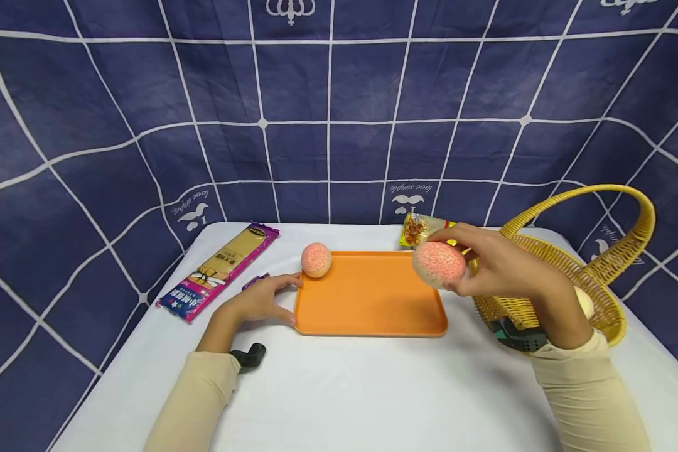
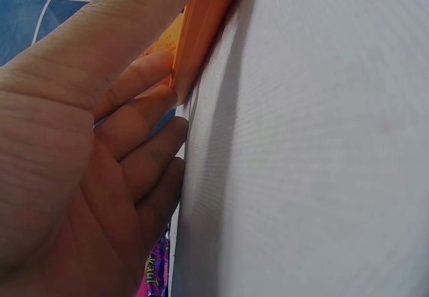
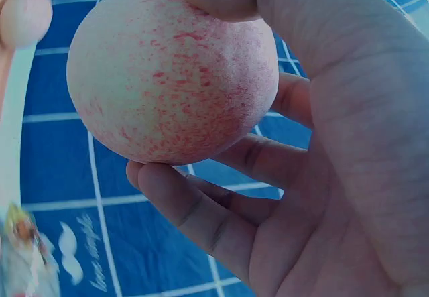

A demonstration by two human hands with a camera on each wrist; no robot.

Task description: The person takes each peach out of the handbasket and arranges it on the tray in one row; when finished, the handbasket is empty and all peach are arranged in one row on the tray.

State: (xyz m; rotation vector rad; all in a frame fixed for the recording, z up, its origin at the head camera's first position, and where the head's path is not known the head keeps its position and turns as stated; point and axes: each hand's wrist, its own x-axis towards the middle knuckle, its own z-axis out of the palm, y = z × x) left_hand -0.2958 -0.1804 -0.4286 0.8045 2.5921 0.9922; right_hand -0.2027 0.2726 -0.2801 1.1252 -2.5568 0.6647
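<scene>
White-covered table [image 1: 339, 389]: wicker basket [image 1: 565, 260] placed right, orange tray [image 1: 373, 298] set mid. Tray's left edge is touched by left hand [image 1: 260, 299], fingers spread. By right hand [image 1: 497, 262], pinching between thumb and fingers, pink-speckled ball [image 1: 437, 265] is held up near tray's far-right corner. Second ball [image 1: 316, 260] placed at far-left corner.

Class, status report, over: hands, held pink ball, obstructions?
Right hand holding pink ball near right end of orange tray. Left hand at tray's left edge. Second ball at tray's far left corner; no blockage visible.

R fingers [image 3: 194, 210] curled, L fingers [image 2: 157, 157] straighter
</scene>
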